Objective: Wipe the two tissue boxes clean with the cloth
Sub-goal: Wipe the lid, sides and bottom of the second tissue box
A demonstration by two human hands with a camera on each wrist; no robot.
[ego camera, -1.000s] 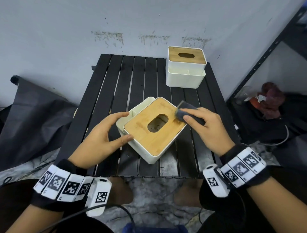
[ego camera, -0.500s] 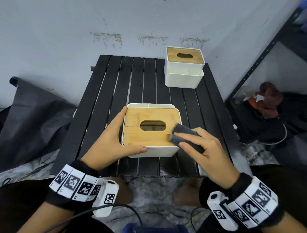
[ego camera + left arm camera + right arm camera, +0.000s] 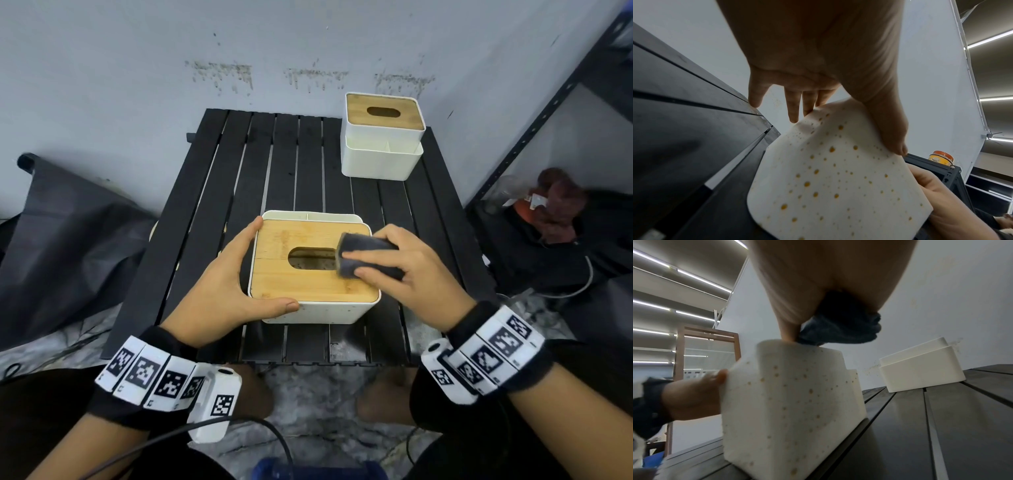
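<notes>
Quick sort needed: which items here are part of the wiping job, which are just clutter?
In the job:
- near tissue box, gripped by left hand
- dark cloth, held in right hand, on the box's wooden lid
- far tissue box

Lying about:
- black slatted table
- black bag
- metal shelf
- brown bundle

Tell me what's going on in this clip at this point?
A person is cleaning the near tissue box on a black slatted table. Their left hand steadies its left side, thumb on the front wall, while the right hand presses a dark cloth on the wooden lid beside the slot. The box's white walls show orange-brown specks. A second tissue box stands untouched at the far right corner.
</notes>
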